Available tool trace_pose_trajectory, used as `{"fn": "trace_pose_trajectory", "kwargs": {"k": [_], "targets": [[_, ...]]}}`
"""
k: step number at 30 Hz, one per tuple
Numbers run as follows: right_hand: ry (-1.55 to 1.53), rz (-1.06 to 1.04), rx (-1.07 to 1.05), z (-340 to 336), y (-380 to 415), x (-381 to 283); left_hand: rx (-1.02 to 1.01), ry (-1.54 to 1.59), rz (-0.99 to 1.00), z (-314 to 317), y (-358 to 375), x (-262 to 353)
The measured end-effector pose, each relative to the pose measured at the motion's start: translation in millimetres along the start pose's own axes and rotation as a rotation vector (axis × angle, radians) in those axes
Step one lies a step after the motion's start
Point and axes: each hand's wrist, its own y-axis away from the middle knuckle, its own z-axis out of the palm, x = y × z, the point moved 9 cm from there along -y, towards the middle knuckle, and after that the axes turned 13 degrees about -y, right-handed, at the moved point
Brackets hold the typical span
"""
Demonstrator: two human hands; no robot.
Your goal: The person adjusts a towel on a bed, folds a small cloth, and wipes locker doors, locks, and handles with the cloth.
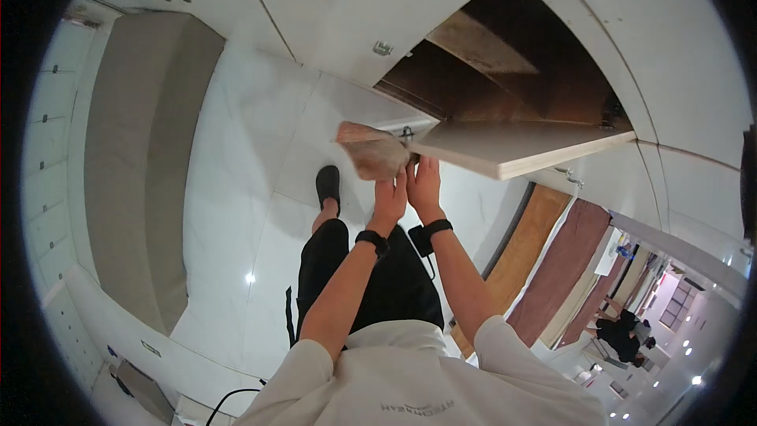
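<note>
A brown, reddish cloth (pixel 372 151), crumpled and slightly blurred, hangs in front of me beside the open cabinet door (pixel 505 148). My left hand (pixel 389 203) is closed on its lower edge. Close beside it, my right hand (pixel 426 188) has its fingers bent together at the right end of the cloth, near the door's edge. A small dark part shows by those fingertips, too small to name. The fingers partly hide where they meet the cloth. Behind the door, the dark brown cabinet interior (pixel 505 63) is exposed, with a metal hinge (pixel 407 133) at its lower left.
White cabinet fronts (pixel 331 0) run along the top. A grey-brown covered block (pixel 142 158) stands left on the white tiled floor (pixel 244 150). Benches with orange-brown (pixel 528 233) and maroon covers (pixel 568 256) lie right. People in dark clothes (pixel 623 335) are far off.
</note>
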Motion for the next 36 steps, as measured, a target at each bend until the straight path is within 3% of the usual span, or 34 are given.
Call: {"fn": "trace_pose_trajectory", "kwargs": {"k": [4,7,8,9,10,11,14,17,18,21,22,25,26,28,31,34,36], "targets": [[-0.002,0.037,-0.208,0,31,33,0.101,0.102,0.144,12,10,62],[0.038,-0.142,-0.185,-9,59,52,-0.141,-0.153,0.140,44,24,11],[0.041,-0.100,-0.195,-1,73,79,-0.099,-0.221,0.208,43,34,5],[-0.038,-0.205,-0.042,-7,85,84,-0.127,-0.225,0.217,45,40,11],[0.192,-0.344,-0.018,-6,99,87,-0.156,-0.232,0.224,44,49,20],[0.188,-0.326,-0.030,-6,112,101,-0.188,-0.241,0.227,45,61,25],[-0.009,-0.170,-0.022,-28,145,119,-0.441,-0.333,-0.041,66,98,-5],[-0.192,-0.064,0.051,-67,174,100,-0.167,-0.303,0.270,65,125,27],[-0.222,-0.008,0.051,-71,184,102,-0.277,-0.358,0.211,81,135,3],[-0.306,0.085,0.041,-77,216,111,-0.266,-0.245,0.201,96,149,16],[-0.343,0.097,0.038,-79,225,114,-0.329,-0.369,0.317,107,157,17],[-0.796,0.276,0.089,-81,243,121,-0.306,-0.218,0.241,89,164,76],[-0.948,0.308,0.139,-85,239,113,-0.321,-0.230,0.285,85,171,87],[-0.809,0.158,0.138,-111,221,69,-0.341,-0.253,0.371,73,183,106],[-0.795,0.104,0.316,-182,180,-27,-0.279,-0.163,0.644,42,187,198],[-0.757,-0.127,0.462,-230,163,-94,-0.479,0.170,0.566,31,170,264],[-0.696,-0.164,0.489,-240,163,-114,-0.437,0.180,0.536,36,169,263]]}}
